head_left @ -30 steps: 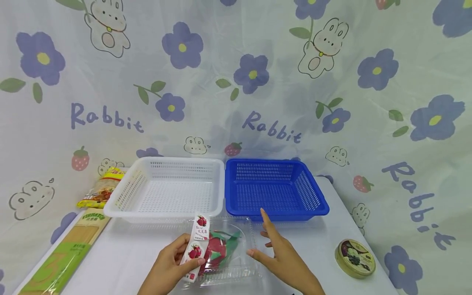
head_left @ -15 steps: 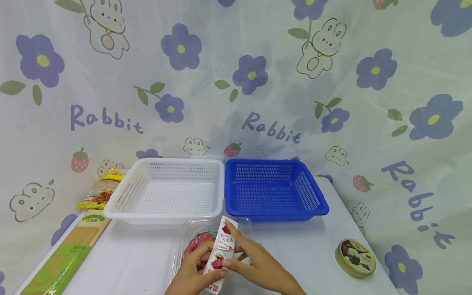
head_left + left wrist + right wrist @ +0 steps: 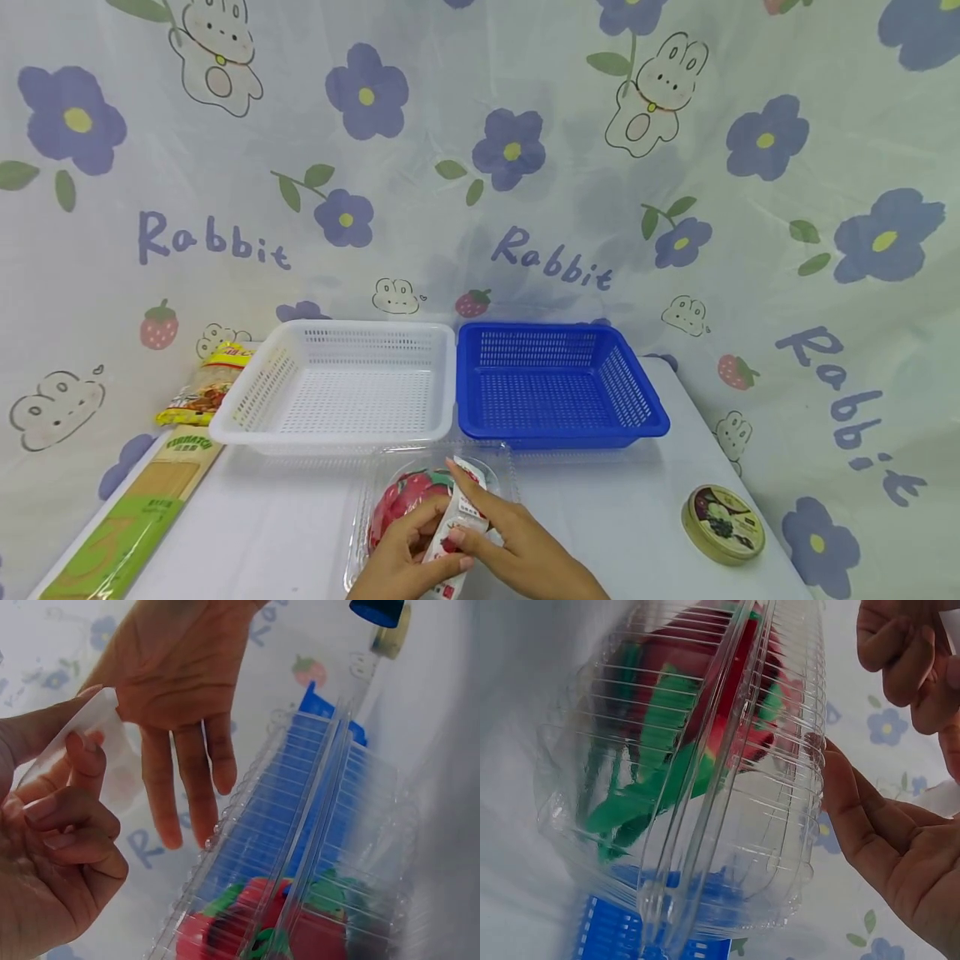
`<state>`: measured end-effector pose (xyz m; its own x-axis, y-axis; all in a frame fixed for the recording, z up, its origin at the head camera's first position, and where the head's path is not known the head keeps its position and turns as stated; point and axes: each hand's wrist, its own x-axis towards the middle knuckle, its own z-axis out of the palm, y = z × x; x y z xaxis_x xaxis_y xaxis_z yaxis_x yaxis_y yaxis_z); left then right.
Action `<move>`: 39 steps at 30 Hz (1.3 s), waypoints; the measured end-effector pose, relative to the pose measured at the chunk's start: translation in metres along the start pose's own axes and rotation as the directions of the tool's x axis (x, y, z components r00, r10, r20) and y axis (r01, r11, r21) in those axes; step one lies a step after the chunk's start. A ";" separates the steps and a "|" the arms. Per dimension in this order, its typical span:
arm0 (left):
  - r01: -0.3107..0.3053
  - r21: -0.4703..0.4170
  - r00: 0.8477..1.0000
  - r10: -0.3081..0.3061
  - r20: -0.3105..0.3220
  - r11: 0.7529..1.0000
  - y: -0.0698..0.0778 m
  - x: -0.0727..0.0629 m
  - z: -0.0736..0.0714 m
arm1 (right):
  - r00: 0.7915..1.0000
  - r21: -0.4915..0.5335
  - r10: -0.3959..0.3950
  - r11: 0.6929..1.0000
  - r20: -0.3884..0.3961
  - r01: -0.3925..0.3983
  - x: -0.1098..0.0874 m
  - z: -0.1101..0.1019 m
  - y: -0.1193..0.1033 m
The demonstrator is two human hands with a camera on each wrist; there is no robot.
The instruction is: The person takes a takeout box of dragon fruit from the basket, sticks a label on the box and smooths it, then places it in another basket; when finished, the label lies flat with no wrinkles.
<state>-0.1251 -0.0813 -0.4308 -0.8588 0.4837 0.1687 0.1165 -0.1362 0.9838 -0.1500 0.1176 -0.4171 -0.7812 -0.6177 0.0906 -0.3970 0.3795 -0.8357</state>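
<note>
In the head view a strip of white labels printed with red dragon fruit (image 3: 468, 502) is held between the thumb and fingers of the left hand (image 3: 405, 550). The right hand (image 3: 525, 542) lays its index finger across the strip's upper part and touches it lower down with the thumb. Its other fingers point straight down in the left wrist view. Below both hands stands a clear plastic clamshell box (image 3: 365, 492), lid down, with red and green dragon fruit (image 3: 682, 682) inside. The left wrist view shows the pale back of the strip (image 3: 105, 750).
A white basket (image 3: 330, 437) and a blue basket (image 3: 562, 442) stand side by side behind the box. At left lie a green noodle pack (image 3: 127, 521) and a yellow-edged food bag (image 3: 206, 387). A round gold tin (image 3: 722, 525) sits on the right.
The left hand has carried the label strip rightward over the box. The right hand came in from the right and touches the strip, which is now more tilted and bent.
</note>
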 end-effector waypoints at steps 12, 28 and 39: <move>0.014 0.027 1.000 -0.014 -0.007 1.000 -0.002 -0.002 -0.004 | 0.998 -0.053 -0.059 0.997 -0.030 0.057 0.002 0.000 0.000; 0.021 0.038 1.000 -0.021 0.003 0.999 -0.006 -0.001 -0.007 | 0.936 -0.298 -0.244 0.940 -0.252 0.165 0.005 0.001 0.006; 0.081 -0.011 0.997 -0.082 -0.009 0.997 -0.010 -0.004 -0.009 | 0.809 -0.529 -0.469 0.814 -0.354 0.240 0.009 -0.002 0.010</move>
<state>-0.1276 -0.0895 -0.4421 -0.8697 0.4858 0.0874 0.0407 -0.1058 0.9936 -0.1615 0.1170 -0.4235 -0.6167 -0.4340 0.6567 -0.7655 0.5252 -0.3718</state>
